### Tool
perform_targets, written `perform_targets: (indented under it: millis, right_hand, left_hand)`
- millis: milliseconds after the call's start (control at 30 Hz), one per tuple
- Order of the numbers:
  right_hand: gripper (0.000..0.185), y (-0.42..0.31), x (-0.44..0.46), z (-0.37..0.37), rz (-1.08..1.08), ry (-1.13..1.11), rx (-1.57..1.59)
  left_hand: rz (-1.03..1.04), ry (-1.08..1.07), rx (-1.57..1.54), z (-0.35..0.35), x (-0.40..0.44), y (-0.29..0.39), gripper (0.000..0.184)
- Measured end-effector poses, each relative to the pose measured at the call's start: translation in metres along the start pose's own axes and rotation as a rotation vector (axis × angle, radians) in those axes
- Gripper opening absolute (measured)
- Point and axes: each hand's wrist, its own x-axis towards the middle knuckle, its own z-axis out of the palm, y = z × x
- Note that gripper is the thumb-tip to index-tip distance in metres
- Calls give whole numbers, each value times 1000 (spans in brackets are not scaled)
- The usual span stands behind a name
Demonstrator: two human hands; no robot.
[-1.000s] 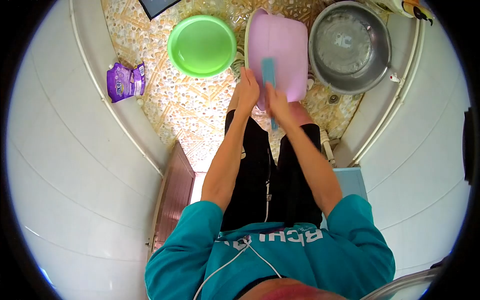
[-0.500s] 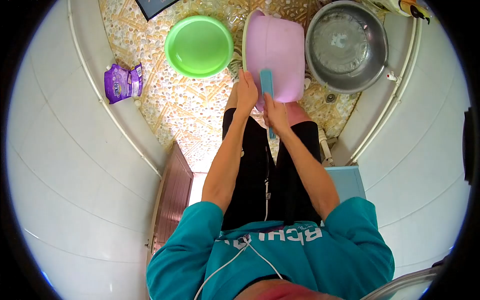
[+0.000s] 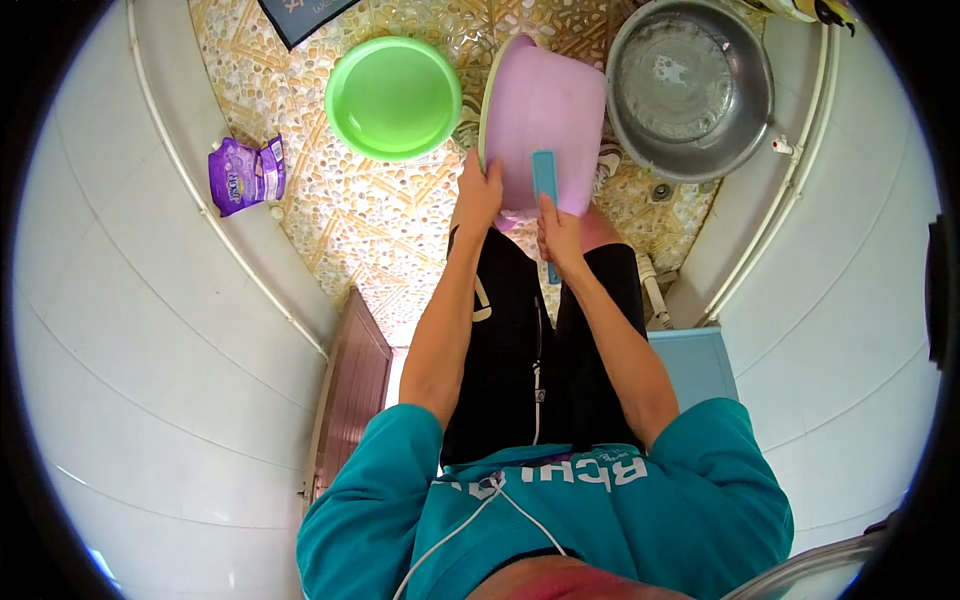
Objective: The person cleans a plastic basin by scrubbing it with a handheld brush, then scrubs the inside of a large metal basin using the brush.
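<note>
Left hand [image 3: 480, 195]: closed on the near end of the rim of a lilac tub [image 3: 560, 100], fingers partly hidden. Right hand [image 3: 560, 235]: wrapped around the handle of a blue brush [image 3: 544, 172].

The tub lies tipped on its side directly beyond the hands, between the person's lower legs, its mouth facing left and its outer wall towards the right hand. The brush's long axis points away from the body, roughly along the legs, with its far end over that wall; whether it touches cannot be told, and the bristles are not visible. The right hand is nearer the wall, the left nearer the mouth.

Floor [image 3: 380, 220]: pebble-patterned. A green basin [image 3: 329, 100] stands left of the tub; a metal basin [image 3: 748, 110] stands just beside it on the right, near a drain [image 3: 661, 192]. A purple pouch [image 3: 245, 178] sits by the left wall. Room: narrow, pale walls, reddish-brown door [image 3: 350, 400] behind at left.
</note>
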Motion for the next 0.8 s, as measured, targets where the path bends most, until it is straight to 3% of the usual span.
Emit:
perform_targets:
  millis: [133, 167, 200, 300, 367, 433, 467, 533, 667, 700, 733, 800]
  right_hand:
    - [48, 25, -7, -9, 27, -20, -42]
    - [48, 23, -2, -7, -64, -23, -59]
    - [49, 17, 6, -3, -159, -23, -72]
    - [51, -50, 45, 8, -127, -33, 34]
    - [51, -41, 48, 6, -107, -30, 95]
    - [62, 7, 46, -6, -351, 157, -497]
    - [62, 12, 38, -9, -351, 157, -498]
    - [62, 23, 19, -12, -151, 142, -345]
    - [50, 0, 22, -4, -158, 84, -181]
    - [50, -5, 21, -3, -151, 15, -110]
    - [50, -7, 15, 0, -142, 19, -106]
    - [50, -17, 15, 5, -191, 19, -56]
  left_hand:
    - [-26, 47, -156, 10, 2, -5, 28]
    - [-10, 68, -114, 12, -1, -15, 27]
    - [10, 88, -71, 13, -2, -21, 27]
    - [65, 95, -54, 22, -12, -31, 26]
    - [114, 94, 19, 20, -20, -35, 25]
    - [-3, 92, -192, 13, -23, -20, 27]
    - [-4, 92, -192, 12, -21, -21, 27]
    - [-80, -69, -73, 5, -22, -25, 33]
    - [-38, 93, -233, 20, 12, -10, 35]
    - [-198, 21, -196, 14, 23, -8, 36]
    - [-205, 13, -190, 12, 18, -4, 36]
    - [-118, 150, -117, 10, 20, 9, 35]
